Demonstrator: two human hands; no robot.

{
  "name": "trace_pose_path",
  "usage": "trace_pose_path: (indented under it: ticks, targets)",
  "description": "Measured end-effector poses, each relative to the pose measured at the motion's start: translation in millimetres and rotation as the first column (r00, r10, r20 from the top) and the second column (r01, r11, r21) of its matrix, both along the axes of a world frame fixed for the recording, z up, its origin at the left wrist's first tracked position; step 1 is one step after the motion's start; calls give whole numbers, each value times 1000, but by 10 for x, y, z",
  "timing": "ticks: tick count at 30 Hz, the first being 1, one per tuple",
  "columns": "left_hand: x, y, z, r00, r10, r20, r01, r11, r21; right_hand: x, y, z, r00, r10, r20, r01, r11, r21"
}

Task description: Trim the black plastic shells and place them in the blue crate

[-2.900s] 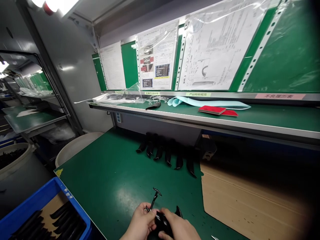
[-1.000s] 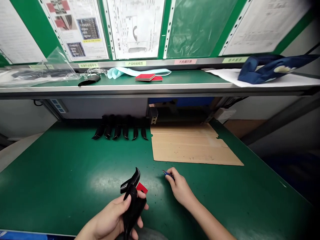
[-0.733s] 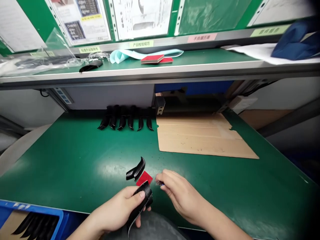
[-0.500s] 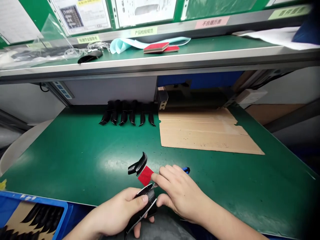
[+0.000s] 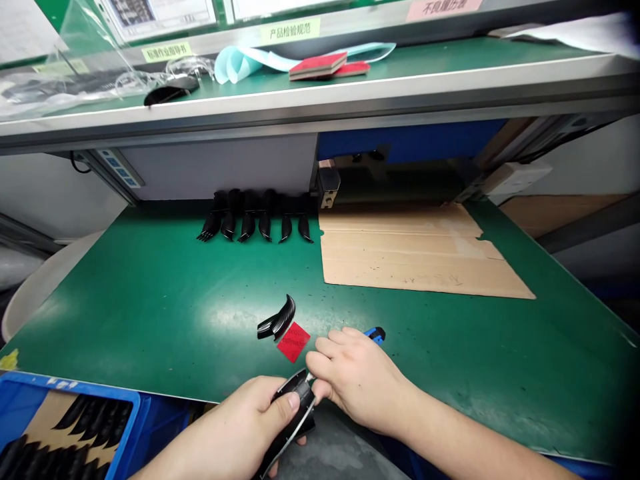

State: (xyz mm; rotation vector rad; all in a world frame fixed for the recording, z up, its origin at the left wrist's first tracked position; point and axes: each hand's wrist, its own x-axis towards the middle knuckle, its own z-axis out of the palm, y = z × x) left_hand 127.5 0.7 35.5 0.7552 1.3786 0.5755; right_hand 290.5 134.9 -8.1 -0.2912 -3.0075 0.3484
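The left hand (image 5: 225, 427) clenches a curved black plastic part (image 5: 295, 413), its long axis rising rightward to the right hand (image 5: 360, 380), whose grip cannot be told.

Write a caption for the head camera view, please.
On a green bench mat, the left hand grips a curved black part, the right hand at its edge, beside a red square.

At six o'clock you have a glossy black curved part (image 5: 293, 415) edged in silver. At twelve, a ribbed black piece (image 5: 276, 320) lies beside a red square (image 5: 293, 342) with dark print, on the green mat (image 5: 150, 313). At one, tan cardboard (image 5: 420, 253); at two, a blue-and-black handle (image 5: 375, 335); at eight, a bright blue crate (image 5: 30, 407).
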Motion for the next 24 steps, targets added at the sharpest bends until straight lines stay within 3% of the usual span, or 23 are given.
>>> trace_pose_path:
  ticks: [4,6,7,8,11,12,13,14,15,17,19,21,24]
  targets:
    - [10,9,30,993,-34,-113,36,999,16,5,6,-22,999,32,34,-28,995,-92]
    - [5,28,69,988,-52,-149,56,998,28,9,40,-9,996,78,34,-66,961,-270]
    - [-1,37,89,984,-62,-164,69,997,38,13,65,-1,993,116,31,-94,909,-406]
    - [-8,44,105,980,-68,-185,80,995,57,19,91,5,988,154,14,-120,823,-556]
    - [-39,47,112,973,-44,-225,77,987,143,52,146,-11,987,152,-57,-119,442,-889]
    - [-50,42,97,980,-22,-197,54,986,155,65,147,-30,992,107,-66,-100,351,-931]
    - [-60,36,74,990,4,-141,18,988,153,77,137,-55,997,47,-65,-77,315,-946]
    - [-70,28,45,997,38,-72,-28,990,140,87,116,-82,998,-16,-59,-50,340,-939]
    - [-79,20,15,997,76,1,-75,990,118,93,86,-110,996,-72,-54,-20,412,-911]
    - [-88,6,-43,982,162,99,-171,981,93,91,7,-159,985,-161,-65,51,625,-779]
    - [-83,-4,-85,971,206,123,-219,969,110,72,-70,-191,977,-198,-74,116,794,-597]
    - [-66,-12,-111,967,210,143,-227,966,122,45,-123,-205,975,-212,-64,166,891,-422]
    - [-32,-30,-142,961,216,174,-238,965,111,18,-151,-208,974,-224,-44,208,950,-234]
